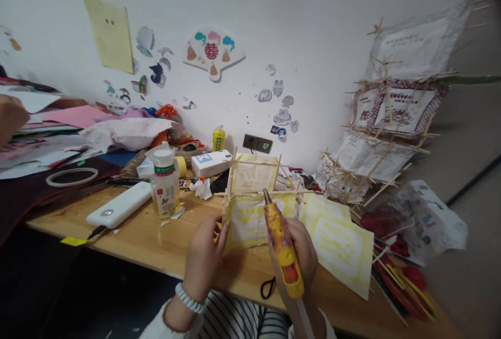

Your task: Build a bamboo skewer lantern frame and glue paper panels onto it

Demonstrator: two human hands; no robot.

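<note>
My right hand (304, 249) is wrapped round a yellow hot glue gun (282, 245), its metal nozzle pointing up and away and a pale glue stick coming out of its lower end. My left hand (205, 253) pinches the left edge of a small frame of thin wooden sticks (231, 174). White sheets with yellow print (248, 219) cover the frame, which stands upright on the table. The nozzle overlaps the frame in view; whether they touch I cannot tell. Loose yellow-printed sheets (340, 242) lie beside it to the right.
A clear bottle (164, 188) and a white power bank (119, 206) stand left. A larger stick-and-paper lantern (407, 107) rises at the right. Paper piles (125, 133) cover the left side, where another person's hand (11, 114) shows. Coloured strips (407, 294) lie front right.
</note>
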